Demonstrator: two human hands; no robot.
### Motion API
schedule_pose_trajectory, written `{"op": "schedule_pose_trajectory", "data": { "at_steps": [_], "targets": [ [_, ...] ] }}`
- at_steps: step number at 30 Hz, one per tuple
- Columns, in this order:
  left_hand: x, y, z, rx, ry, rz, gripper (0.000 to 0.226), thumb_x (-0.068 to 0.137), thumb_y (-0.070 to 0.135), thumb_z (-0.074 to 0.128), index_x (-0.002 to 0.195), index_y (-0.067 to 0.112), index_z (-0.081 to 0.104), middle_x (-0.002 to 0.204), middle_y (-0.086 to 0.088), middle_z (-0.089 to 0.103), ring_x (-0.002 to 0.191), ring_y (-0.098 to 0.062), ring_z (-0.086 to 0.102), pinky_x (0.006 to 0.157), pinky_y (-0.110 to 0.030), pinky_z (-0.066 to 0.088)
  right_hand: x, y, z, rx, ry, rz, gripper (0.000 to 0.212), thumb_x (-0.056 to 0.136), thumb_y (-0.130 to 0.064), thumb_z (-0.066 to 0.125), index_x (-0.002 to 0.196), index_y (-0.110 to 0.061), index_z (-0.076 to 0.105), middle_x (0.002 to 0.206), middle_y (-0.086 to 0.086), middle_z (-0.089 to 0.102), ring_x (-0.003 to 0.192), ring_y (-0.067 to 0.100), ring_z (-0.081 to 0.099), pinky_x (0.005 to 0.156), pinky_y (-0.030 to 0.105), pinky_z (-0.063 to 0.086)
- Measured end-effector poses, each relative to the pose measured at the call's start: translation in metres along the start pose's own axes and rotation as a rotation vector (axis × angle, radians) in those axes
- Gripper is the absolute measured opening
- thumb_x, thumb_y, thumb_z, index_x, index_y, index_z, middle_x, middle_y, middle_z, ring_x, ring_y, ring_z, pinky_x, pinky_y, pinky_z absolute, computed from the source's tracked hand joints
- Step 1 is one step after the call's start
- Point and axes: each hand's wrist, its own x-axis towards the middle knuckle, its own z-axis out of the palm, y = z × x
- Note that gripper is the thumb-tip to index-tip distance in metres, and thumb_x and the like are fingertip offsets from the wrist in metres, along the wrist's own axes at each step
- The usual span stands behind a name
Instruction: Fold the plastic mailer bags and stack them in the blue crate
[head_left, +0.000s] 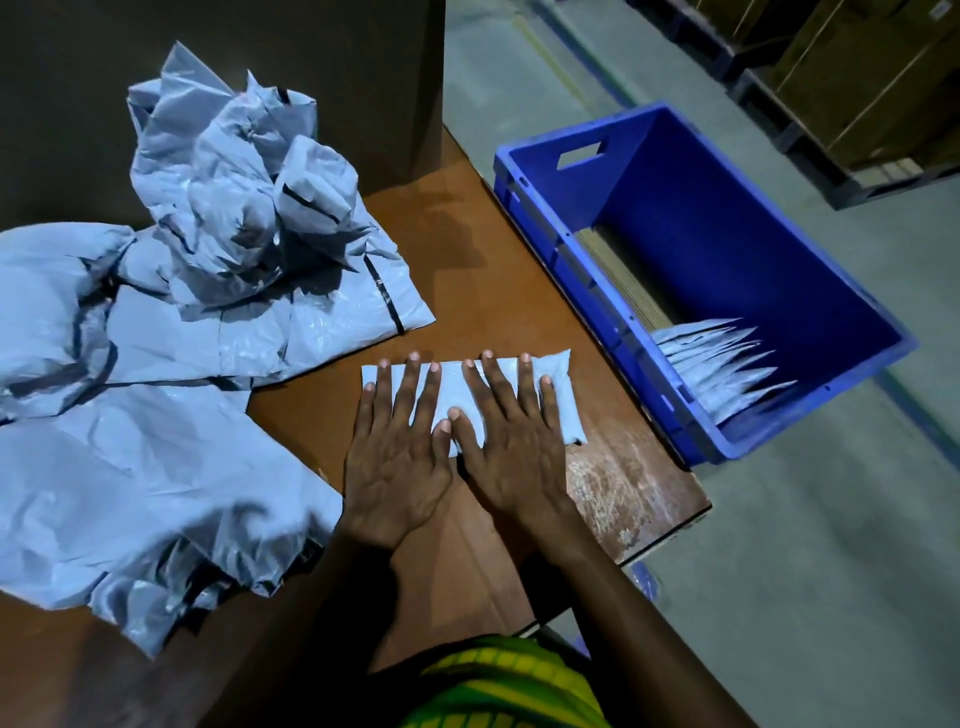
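- Grey plastic mailer bags (171, 322) lie in a loose, crumpled pile over the left part of the brown surface (467, 249), some puffed up, some flat, with dark seal strips showing along their edges.
- Behind the pile stands a tall cardboard box (337, 62).
- The left hand (397, 467) lies palm down on the left half of a folded mailer bag (563, 410), its fingers (402, 400) straight and spread, pressing the plastic flat.
- The folded mailer bag is a narrow, pale grey rectangle near the right edge of the surface, just in front of the pile and apart from it.
- The right hand (511, 457) lies beside the left, palm down on the bag's right half, fingers (493, 384) likewise straight and spread; the two thumbs almost touch at the bag's near edge.
- A blue crate (545, 244) sits on the floor (805, 519) just beside the surface's right edge.
- Inside the crate, folded bags (722, 369) are stacked against its near end, their corners fanned out.
- Brown cartons (857, 78) stand at the far right, well apart from the crate.
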Motion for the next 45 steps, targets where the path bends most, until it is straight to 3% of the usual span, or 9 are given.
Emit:
{"op": "schedule_pose_trajectory", "data": {
  "at_steps": [5,9,13,17,23,27,39,42,45],
  "targets": [
    [0.0,-0.002,0.001,-0.068,-0.035,-0.026,0.063,0.107,0.037,0.031,0.166,0.018,0.018,0.174,-0.004,0.008,0.161,-0.029,-0.002,0.129,-0.051,0.012,0.009,0.004,-0.017,0.011,-0.203,-0.02,0.067,0.107,-0.065,0.024,0.166,-0.036,0.014,0.174,-0.012,0.003,0.161,0.02,-0.012,0.129,0.049,-0.006],
    [0.001,0.001,0.001,-0.04,-0.04,-0.04,0.064,0.105,0.039,0.026,0.164,0.016,0.025,0.173,-0.007,0.014,0.16,-0.031,0.003,0.129,-0.052,0.011,0.03,0.019,-0.034,-0.086,-0.341,-0.162,0.073,0.106,-0.067,0.019,0.167,-0.03,0.002,0.174,-0.006,-0.007,0.159,0.018,-0.018,0.127,0.049,-0.016],
    [0.011,0.016,-0.004,0.045,-0.032,-0.083,0.064,0.103,0.035,0.024,0.161,0.008,0.032,0.171,-0.012,0.021,0.16,-0.034,0.009,0.128,-0.056,0.01,0.035,0.039,-0.031,-0.085,-0.258,-0.288,0.07,0.109,-0.065,0.02,0.168,-0.029,0.009,0.175,-0.009,0.002,0.16,0.01,-0.011,0.129,0.051,-0.003],
    [0.02,0.022,-0.001,0.101,-0.003,0.032,0.061,0.111,0.041,0.022,0.166,0.016,0.012,0.174,-0.005,0.004,0.16,-0.032,-0.002,0.126,-0.062,0.009,0.028,0.046,-0.029,-0.075,-0.235,-0.283,0.061,0.112,-0.053,0.011,0.168,-0.029,0.005,0.174,-0.012,-0.001,0.159,0.009,-0.014,0.128,0.058,-0.001],
    [0.014,0.02,0.003,0.102,-0.045,0.08,0.061,0.111,0.043,0.024,0.167,0.02,0.011,0.174,-0.001,0.003,0.16,-0.036,-0.003,0.122,-0.068,0.011,0.013,0.052,-0.025,-0.076,-0.158,-0.228,0.06,0.111,-0.051,0.015,0.167,-0.03,0.013,0.174,-0.012,0.006,0.161,0.017,-0.01,0.126,0.063,0.004],
    [0.017,0.021,0.004,0.093,-0.063,0.045,0.061,0.11,0.044,0.024,0.167,0.024,0.012,0.174,0.001,0.003,0.16,-0.036,-0.005,0.122,-0.067,0.011,0.016,0.048,-0.022,-0.09,-0.144,-0.188,0.059,0.111,-0.052,0.024,0.166,-0.034,0.017,0.174,-0.013,0.006,0.161,0.02,-0.011,0.124,0.067,0.0],
    [0.02,0.02,0.009,0.111,-0.094,0.023,0.06,0.11,0.048,0.021,0.166,0.03,0.012,0.175,0.002,0.002,0.16,-0.035,-0.006,0.122,-0.068,0.007,0.019,0.047,-0.022,-0.063,-0.16,-0.179,0.061,0.11,-0.057,0.022,0.166,-0.035,0.017,0.174,-0.015,0.006,0.161,0.017,-0.012,0.124,0.068,-0.002],
    [0.021,0.016,0.006,0.071,-0.13,0.032,0.061,0.109,0.052,0.02,0.166,0.031,0.014,0.175,0.002,0.004,0.16,-0.03,-0.006,0.119,-0.074,0.003,0.013,0.049,-0.038,0.249,-0.108,-0.191,0.059,0.108,-0.053,0.047,0.161,-0.029,0.037,0.172,-0.012,0.022,0.161,0.009,0.001,0.128,0.057,-0.002],
    [0.014,0.013,-0.003,-0.086,-0.099,0.068,0.062,0.107,0.058,0.027,0.162,0.028,0.031,0.174,0.004,0.011,0.161,-0.021,-0.005,0.118,-0.075,-0.006,-0.009,0.062,-0.054,0.408,0.057,-0.135,0.052,0.094,-0.053,0.072,0.139,-0.027,0.065,0.156,-0.01,0.05,0.154,0.008,0.03,0.129,0.049,0.013]
  ]
}}
